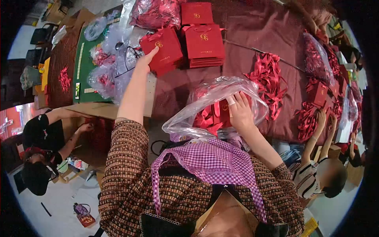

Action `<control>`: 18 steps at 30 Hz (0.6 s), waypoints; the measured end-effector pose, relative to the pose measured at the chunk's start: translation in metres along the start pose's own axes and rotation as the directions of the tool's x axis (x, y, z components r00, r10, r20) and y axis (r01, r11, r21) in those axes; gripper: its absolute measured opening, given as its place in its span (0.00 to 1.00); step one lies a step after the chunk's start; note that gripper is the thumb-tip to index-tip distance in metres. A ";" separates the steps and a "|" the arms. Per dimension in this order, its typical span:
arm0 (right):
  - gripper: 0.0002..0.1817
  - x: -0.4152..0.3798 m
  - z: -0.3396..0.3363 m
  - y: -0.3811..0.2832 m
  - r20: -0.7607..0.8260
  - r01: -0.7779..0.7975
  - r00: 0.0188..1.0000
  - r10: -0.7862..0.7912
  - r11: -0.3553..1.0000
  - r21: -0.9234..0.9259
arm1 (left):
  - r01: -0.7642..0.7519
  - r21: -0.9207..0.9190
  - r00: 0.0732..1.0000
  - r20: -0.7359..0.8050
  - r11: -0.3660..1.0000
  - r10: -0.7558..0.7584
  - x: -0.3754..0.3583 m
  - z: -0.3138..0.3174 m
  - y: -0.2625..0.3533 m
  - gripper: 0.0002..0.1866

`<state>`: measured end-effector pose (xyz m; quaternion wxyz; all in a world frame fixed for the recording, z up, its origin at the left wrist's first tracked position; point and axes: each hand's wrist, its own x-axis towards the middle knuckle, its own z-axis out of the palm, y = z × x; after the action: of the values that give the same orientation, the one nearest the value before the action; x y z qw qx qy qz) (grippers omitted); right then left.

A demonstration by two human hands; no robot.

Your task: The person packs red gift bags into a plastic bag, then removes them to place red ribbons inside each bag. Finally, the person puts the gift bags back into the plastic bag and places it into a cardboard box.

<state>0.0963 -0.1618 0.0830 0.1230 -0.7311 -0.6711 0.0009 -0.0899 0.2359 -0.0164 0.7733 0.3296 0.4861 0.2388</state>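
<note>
My left hand (147, 60) grips the left edge of a stack of red gift bags (162, 53) with gold lettering; its thumb lies on top and the other fingers are hidden. Close to that stack are two more piles, a near pile of red gift bags (204, 45) and a smaller pile of red gift bags (196, 15) behind it. In front of my body a clear plastic bag (179, 118) gapes wide, with red gift bags and ribbon (215, 118) inside. My right hand (241, 112) rests flat over its contents, fingers extended, a white band on one finger.
Loose red ribbons (269, 81) lie to the right, near a long thin rod (276, 57). A full plastic bag (154, 14) stands at the back. Clear plastic bags (104, 77) crowd the left. Co-workers sit both sides, one person's hands (325, 120) touching red bags.
</note>
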 end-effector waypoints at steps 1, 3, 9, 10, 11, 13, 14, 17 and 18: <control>0.26 0.000 0.000 0.000 -0.012 0.005 1.000 -0.005 1.000 0.003 | 0.007 -0.010 1.000 0.007 1.000 -0.007 0.000 0.001 0.000 0.27; 0.26 0.001 0.000 -0.001 -0.023 0.003 1.000 -0.003 1.000 0.009 | 0.020 -0.016 1.000 0.017 1.000 -0.019 0.001 0.002 0.002 0.27; 0.25 0.000 0.001 -0.003 -0.042 -0.002 0.999 0.003 0.999 0.032 | 0.055 -0.118 0.998 0.013 0.991 -0.054 -0.001 0.002 0.006 0.25; 0.25 0.000 0.001 -0.003 -0.046 -0.003 0.999 0.004 1.000 0.030 | 0.061 -0.117 0.998 0.013 0.991 -0.060 0.000 0.001 0.006 0.25; 0.25 0.000 0.002 -0.002 -0.047 -0.003 0.999 0.005 1.000 0.029 | 0.043 -0.118 0.999 0.022 0.992 -0.041 0.002 0.000 0.007 0.25; 0.25 0.002 -0.001 -0.002 -0.042 -0.005 0.999 0.006 0.999 0.037 | 0.030 -0.117 0.999 0.042 0.993 -0.025 0.004 0.001 0.010 0.26; 0.25 0.003 -0.003 -0.004 -0.042 -0.004 0.999 0.006 0.999 0.042 | 0.031 -0.118 0.999 0.041 0.992 -0.026 0.006 -0.002 0.012 0.26; 0.26 0.004 -0.006 -0.005 -0.038 -0.003 0.999 0.005 0.999 0.046 | 0.043 -0.074 0.997 0.074 0.996 -0.037 0.008 -0.002 0.016 0.25; 0.26 0.004 -0.005 -0.005 -0.038 -0.004 0.999 0.006 0.999 0.047 | 0.043 -0.073 0.997 0.074 0.996 -0.038 0.008 -0.002 0.017 0.25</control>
<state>0.0925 -0.1584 0.0895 0.1530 -0.7295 -0.6667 0.0033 -0.0891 0.2537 -0.0094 0.8068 0.2990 0.4552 0.2290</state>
